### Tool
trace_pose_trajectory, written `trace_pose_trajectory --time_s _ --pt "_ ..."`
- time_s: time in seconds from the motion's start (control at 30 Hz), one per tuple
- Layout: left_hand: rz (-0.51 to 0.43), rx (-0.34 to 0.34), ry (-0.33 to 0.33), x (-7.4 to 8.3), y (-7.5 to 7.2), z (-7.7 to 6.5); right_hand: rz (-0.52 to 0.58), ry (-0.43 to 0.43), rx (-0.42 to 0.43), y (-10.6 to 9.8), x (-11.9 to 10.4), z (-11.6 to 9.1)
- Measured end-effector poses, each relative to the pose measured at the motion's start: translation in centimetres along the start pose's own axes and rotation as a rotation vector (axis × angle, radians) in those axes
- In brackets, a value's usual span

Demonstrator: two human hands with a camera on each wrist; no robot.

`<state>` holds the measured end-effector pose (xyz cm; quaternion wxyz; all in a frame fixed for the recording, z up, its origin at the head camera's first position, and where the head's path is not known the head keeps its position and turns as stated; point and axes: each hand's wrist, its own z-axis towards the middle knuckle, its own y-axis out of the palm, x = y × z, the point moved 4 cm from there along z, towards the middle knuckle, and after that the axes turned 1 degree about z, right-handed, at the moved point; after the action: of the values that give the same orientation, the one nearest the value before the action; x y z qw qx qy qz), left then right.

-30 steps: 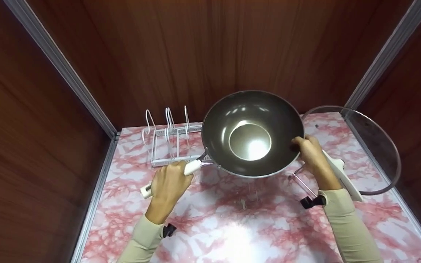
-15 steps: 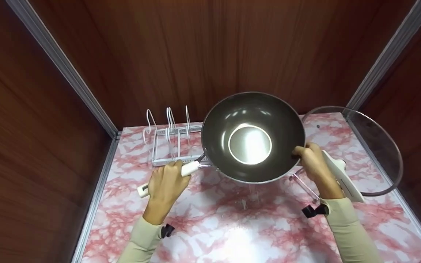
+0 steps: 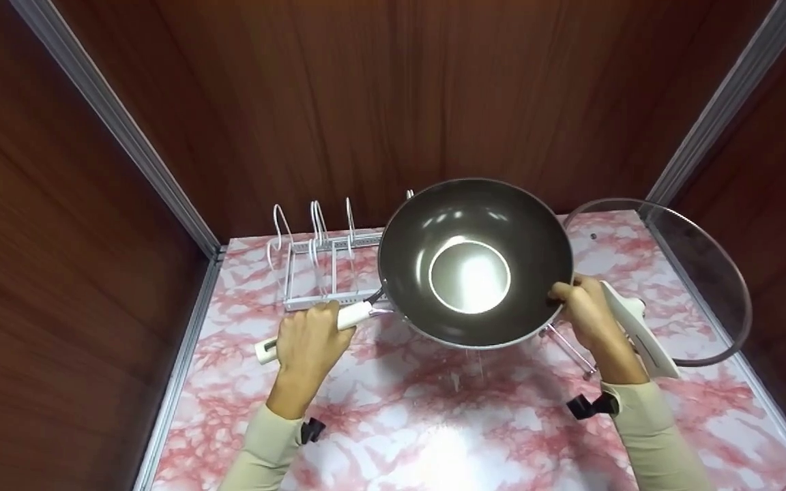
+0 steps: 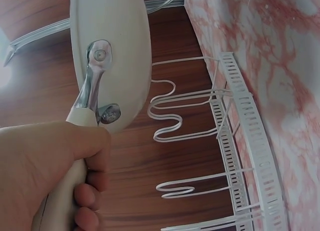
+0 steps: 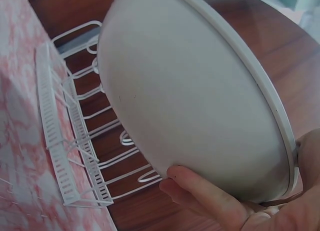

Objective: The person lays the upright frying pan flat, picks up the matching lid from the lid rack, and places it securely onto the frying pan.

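A wok (image 3: 529, 225), dark inside with a pale outer wall (image 5: 185, 91), is up in the air with its inside facing the head camera. My left hand (image 3: 308, 341) grips its white handle (image 3: 354, 314), fingers wrapped round it in the left wrist view. The right hand (image 3: 587, 310) pinches the opposite rim, thumb over the inner wall and fingers against the outside. Behind and below the wok stands a white wire rack (image 4: 250, 126), whose right part the wok hides in the head view.
To the right, a clear glass lid (image 3: 693, 273) with a white handle piece (image 3: 642, 334) stands on edge beside the right forearm. The red-and-white marbled table (image 3: 393, 436) is enclosed by brown wood-grain panels (image 3: 393, 88) at the back and sides.
The wok has come slightly down in the head view, and a rack wire now shows above its rim. My right hand has moved down with it; the left has shifted slightly left.
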<state>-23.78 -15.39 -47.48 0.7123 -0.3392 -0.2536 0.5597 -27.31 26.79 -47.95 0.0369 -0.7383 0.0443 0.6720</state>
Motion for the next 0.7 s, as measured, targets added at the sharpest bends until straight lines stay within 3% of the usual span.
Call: trace_pose_trajectory --time_s 0.7 --pt "0.040 -0.057 -0.012 -0.1 0.7 -0.8 0.062 0.037 -0.023 0.0 1.1 -1.4"
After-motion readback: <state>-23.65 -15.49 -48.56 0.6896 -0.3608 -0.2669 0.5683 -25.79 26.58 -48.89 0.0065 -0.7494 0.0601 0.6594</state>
